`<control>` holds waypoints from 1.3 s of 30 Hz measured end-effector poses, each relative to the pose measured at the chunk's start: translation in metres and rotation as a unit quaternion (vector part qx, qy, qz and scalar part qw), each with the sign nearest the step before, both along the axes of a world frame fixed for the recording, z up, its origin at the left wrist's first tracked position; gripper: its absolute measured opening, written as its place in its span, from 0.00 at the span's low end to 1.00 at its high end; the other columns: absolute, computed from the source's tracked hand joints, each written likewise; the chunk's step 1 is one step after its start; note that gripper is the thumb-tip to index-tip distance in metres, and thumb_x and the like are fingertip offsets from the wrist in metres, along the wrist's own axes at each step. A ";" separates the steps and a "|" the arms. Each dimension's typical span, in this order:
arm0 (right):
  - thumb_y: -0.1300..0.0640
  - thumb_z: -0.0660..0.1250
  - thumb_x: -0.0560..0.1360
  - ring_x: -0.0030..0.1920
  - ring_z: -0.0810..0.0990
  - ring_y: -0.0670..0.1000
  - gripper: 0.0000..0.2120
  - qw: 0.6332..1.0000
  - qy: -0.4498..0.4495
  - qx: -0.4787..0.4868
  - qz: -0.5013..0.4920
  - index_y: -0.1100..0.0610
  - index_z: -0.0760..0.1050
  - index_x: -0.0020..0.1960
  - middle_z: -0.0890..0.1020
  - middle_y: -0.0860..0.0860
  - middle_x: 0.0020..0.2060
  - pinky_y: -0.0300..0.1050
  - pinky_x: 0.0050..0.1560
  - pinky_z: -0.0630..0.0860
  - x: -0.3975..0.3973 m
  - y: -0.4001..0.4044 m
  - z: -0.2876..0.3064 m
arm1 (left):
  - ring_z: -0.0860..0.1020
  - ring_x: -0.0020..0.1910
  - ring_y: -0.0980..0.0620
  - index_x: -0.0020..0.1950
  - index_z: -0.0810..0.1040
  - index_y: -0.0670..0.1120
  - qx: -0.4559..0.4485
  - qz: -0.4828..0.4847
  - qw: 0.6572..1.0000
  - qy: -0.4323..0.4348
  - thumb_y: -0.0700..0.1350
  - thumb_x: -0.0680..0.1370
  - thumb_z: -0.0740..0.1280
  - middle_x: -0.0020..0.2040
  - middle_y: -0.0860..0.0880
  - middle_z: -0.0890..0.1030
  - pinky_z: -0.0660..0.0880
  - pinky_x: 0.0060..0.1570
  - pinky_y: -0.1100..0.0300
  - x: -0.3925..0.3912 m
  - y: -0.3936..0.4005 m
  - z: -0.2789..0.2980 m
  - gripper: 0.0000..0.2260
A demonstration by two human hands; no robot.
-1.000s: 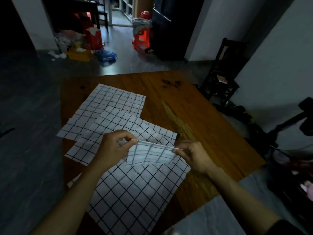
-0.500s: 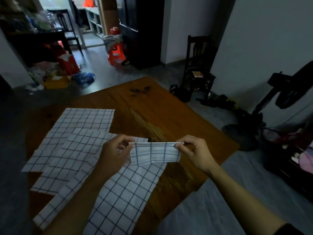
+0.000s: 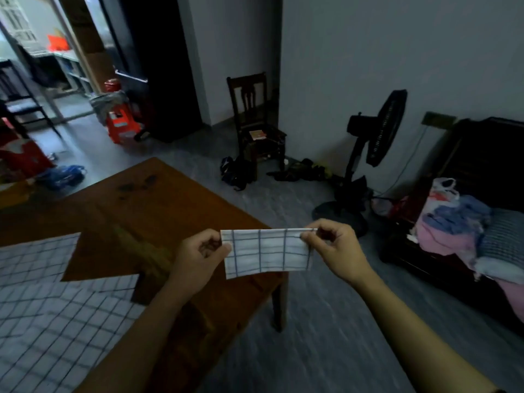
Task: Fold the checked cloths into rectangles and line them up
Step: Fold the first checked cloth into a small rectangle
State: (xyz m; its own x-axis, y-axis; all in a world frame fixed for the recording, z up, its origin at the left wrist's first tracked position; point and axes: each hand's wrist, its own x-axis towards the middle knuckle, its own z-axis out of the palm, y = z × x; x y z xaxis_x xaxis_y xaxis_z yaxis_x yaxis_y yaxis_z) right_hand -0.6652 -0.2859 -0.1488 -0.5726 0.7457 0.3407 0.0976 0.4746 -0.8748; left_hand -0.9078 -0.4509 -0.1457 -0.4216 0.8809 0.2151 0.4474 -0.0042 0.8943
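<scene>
I hold a small folded checked cloth (image 3: 266, 253) stretched flat between my two hands, up in the air past the near right corner of the bench (image 3: 181, 211). It is a short, wide rectangle, white with dark grid lines, its folded top edge pulled straight and its lower edge hanging free. My left hand (image 3: 198, 258) has its fingers (image 3: 224, 249) closed in a pinch on the cloth's upper left corner. My right hand (image 3: 336, 248) pinches the upper right corner the same way, thumb and forefinger shut on the fabric, the other fingers curled behind. Both my forearms reach in from the bottom of the view.

Below and to the left, more checked cloths (image 3: 56, 316) lie spread open on the wooden bench, overlapping one another, well apart from the folded piece. The bench top shows a dark stain (image 3: 136, 185) toward its far side.

Beyond the bench stands a dark wooden chair (image 3: 252, 120) against the wall, with shoes on the floor beside it. To its right is a black standing fan (image 3: 377, 137). At the far right a heap of clothes (image 3: 465, 231) rests on a dark piece of furniture. A red stool (image 3: 122, 123) sits near the doorway at the left.
</scene>
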 end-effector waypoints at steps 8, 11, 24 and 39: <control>0.61 0.71 0.75 0.38 0.80 0.50 0.03 0.995 -0.023 -0.001 -0.101 0.55 0.81 0.44 0.82 0.49 0.37 0.47 0.40 0.77 0.090 0.086 -0.015 | 0.82 0.45 0.50 0.47 0.80 0.44 -0.023 -0.095 0.995 0.002 0.43 0.77 0.69 0.43 0.48 0.83 0.79 0.45 0.52 0.061 0.145 -0.014 0.02; 0.59 0.71 0.75 0.39 0.81 0.54 0.02 0.989 -0.038 -0.012 -0.139 0.53 0.81 0.44 0.83 0.49 0.37 0.52 0.42 0.77 0.115 0.127 -0.021 | 0.82 0.45 0.51 0.47 0.79 0.43 -0.025 -0.134 0.991 -0.008 0.37 0.78 0.68 0.44 0.48 0.83 0.79 0.46 0.55 0.080 0.207 -0.026 0.02; 0.60 0.69 0.76 0.40 0.81 0.52 0.03 0.967 -0.105 0.001 -0.232 0.53 0.80 0.44 0.83 0.50 0.38 0.47 0.41 0.79 0.132 0.332 0.014 | 0.80 0.43 0.39 0.43 0.77 0.44 0.005 -0.182 0.980 -0.081 0.39 0.78 0.68 0.40 0.42 0.82 0.77 0.43 0.47 0.099 0.452 -0.029 0.04; 0.61 0.71 0.75 0.35 0.74 0.42 0.05 0.992 -0.048 -0.006 -0.116 0.53 0.79 0.43 0.75 0.44 0.31 0.39 0.38 0.72 0.025 0.582 -0.028 | 0.74 0.33 0.54 0.42 0.76 0.46 -0.033 -0.044 0.998 -0.025 0.58 0.70 0.67 0.35 0.43 0.78 0.72 0.35 0.57 0.005 0.628 -0.052 0.15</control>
State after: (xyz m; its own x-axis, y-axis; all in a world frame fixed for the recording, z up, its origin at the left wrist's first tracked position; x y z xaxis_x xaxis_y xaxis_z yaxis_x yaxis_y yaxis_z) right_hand -0.6404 0.2960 -0.1766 -0.4142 0.8651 0.2828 0.2853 0.4185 -0.8622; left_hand -0.9024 0.1775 -0.1976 -0.3504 0.9266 0.1367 0.4030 0.0173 0.9151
